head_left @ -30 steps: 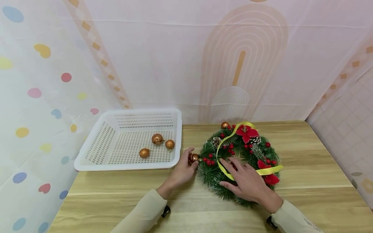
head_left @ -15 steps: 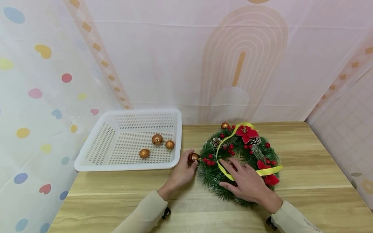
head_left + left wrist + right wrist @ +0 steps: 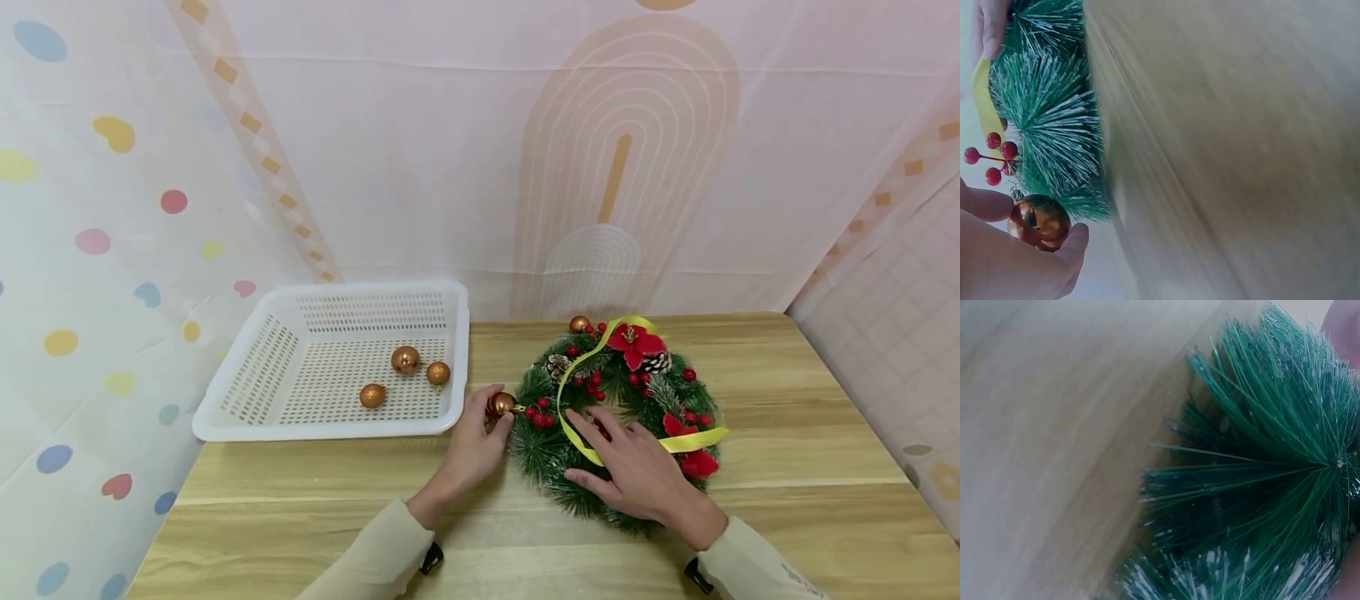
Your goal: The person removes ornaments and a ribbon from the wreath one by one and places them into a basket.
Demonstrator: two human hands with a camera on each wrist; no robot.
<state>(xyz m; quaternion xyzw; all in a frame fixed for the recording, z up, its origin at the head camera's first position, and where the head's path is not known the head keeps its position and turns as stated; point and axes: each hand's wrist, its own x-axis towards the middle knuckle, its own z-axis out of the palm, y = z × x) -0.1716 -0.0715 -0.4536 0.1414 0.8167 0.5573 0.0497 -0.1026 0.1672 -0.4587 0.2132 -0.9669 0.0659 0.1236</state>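
Note:
A shiny copper Christmas bauble (image 3: 501,404) is at the left side of the green wreath (image 3: 542,454). My left hand (image 3: 477,437) holds it between thumb and fingers, as the left wrist view shows, with the bauble (image 3: 1041,220) close to the red berries (image 3: 1009,150). Its gold cap points toward the wreath. Across the wreath's lower part lies my right hand (image 3: 641,471), fingers stretched toward the central hole and thumb resting on the needles. Under this hand runs a yellow ribbon (image 3: 564,392). In the right wrist view, green needles (image 3: 1272,462) fill the right side.
Left of the wreath stands a white perforated basket (image 3: 330,429) with three copper baubles inside. Another bauble (image 3: 578,323) sits at the wreath's top, near a red poinsettia (image 3: 634,343) and pinecones. The wooden table (image 3: 300,517) ends at a patterned backdrop (image 3: 450,167).
The left hand and its bauble have shifted very slightly. My right hand, the wreath and the basket stay as they were.

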